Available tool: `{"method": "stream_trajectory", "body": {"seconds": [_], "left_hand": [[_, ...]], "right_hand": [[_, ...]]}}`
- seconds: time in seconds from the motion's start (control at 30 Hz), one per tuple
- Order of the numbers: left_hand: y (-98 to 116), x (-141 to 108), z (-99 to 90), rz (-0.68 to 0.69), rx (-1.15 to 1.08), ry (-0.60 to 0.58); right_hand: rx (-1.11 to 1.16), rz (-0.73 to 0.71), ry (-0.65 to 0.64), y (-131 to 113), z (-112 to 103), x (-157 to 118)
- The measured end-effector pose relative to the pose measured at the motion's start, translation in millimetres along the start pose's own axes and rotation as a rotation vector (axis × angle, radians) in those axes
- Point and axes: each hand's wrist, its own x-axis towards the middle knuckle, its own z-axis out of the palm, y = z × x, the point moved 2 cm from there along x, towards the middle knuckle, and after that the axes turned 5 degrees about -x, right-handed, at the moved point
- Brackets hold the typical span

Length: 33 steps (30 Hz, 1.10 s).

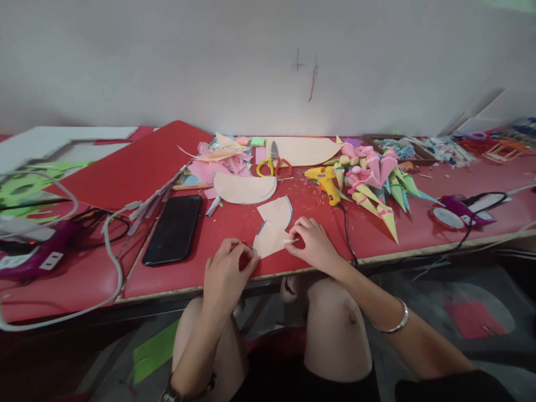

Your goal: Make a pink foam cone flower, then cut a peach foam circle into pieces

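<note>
Near the table's front edge lies a cream paper piece [270, 241] with a dark curved outline. My left hand [228, 271] pinches its left corner between thumb and forefinger. On the opposite side, my right hand [310, 243] is closed in a pinch on the paper's right edge, which looks lifted or curled there. A second cream fan-shaped piece [276, 211] lies just behind, touching or slightly overlapping the first. Farther back is a larger half-round cream piece [243, 188], also edged with a dark line.
A yellow glue gun [326, 181] lies right of the papers, its cord running to the front edge. Beside it are paper cones [379, 173]. Scissors [274, 162] lie behind. At left are a black phone [172, 230], a red sheet [138, 167] and a purple power strip [46, 251].
</note>
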Motion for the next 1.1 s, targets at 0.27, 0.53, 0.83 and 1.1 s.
{"method": "stream_trajectory", "body": {"seconds": [0.27,0.53,0.83,1.1], "left_hand": [[-1.7,-0.5,0.7,0.01,-0.007,0.006],[-5.9,-1.4,1.9,0.044,-0.003,0.047],[43.8,1.8,21.2,0.522,0.114,0.04],[48.5,28.7,27.3,0.337,0.114,0.058]], "right_hand": [[0.095,-0.018,-0.007,4.7,-3.5,-0.5],[0.117,-0.081,-0.03,14.5,-1.6,0.3],[0.057,-0.119,-0.011,13.6,0.1,-1.0],[0.053,-0.113,-0.016,12.9,-0.3,0.0]]}}
